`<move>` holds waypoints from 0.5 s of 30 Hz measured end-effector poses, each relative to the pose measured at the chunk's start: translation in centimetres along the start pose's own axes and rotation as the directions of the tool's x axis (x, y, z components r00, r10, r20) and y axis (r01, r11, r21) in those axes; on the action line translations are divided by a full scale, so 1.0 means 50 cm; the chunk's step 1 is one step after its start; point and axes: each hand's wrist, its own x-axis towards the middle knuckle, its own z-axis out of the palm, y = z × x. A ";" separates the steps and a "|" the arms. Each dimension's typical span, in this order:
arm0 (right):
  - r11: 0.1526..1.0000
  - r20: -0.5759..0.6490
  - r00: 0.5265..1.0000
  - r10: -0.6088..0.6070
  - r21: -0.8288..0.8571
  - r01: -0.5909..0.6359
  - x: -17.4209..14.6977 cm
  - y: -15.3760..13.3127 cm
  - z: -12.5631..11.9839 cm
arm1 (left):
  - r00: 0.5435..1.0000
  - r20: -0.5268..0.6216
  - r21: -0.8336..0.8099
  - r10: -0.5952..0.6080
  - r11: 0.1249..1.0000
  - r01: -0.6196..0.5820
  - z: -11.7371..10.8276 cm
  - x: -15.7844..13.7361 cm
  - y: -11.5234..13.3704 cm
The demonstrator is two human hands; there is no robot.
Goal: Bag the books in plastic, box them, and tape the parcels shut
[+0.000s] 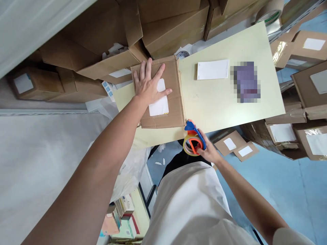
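Observation:
A brown cardboard box with a white label on its top lies on the pale yellow table. My left hand rests flat on the box with its fingers spread, the thumb across the label. Just past the box's near right corner, my right hand grips a blue and orange tape dispenser with a roll of tape in it. The dispenser's blue head is close to the box corner; whether they touch I cannot tell.
On the table lie a stack of white labels and a blurred purple item. Open cardboard boxes line the back, with a tape roll before them. More labelled boxes stand at right. Books sit lower left.

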 end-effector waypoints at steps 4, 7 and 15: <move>0.995 -0.034 0.999 0.036 0.091 -0.032 -0.017 0.027 0.083 | 1.000 0.009 -0.023 -0.007 1.000 0.008 -0.003 0.007 -0.001; 0.994 -0.128 0.991 0.025 0.110 -0.011 0.016 0.015 0.088 | 0.999 0.000 -0.054 -0.049 0.997 0.049 -0.014 0.017 -0.014; 0.994 -0.088 0.991 -0.102 0.031 0.105 0.273 -0.198 -0.138 | 0.934 0.005 -0.028 -0.356 0.934 0.356 -0.016 -0.149 -0.064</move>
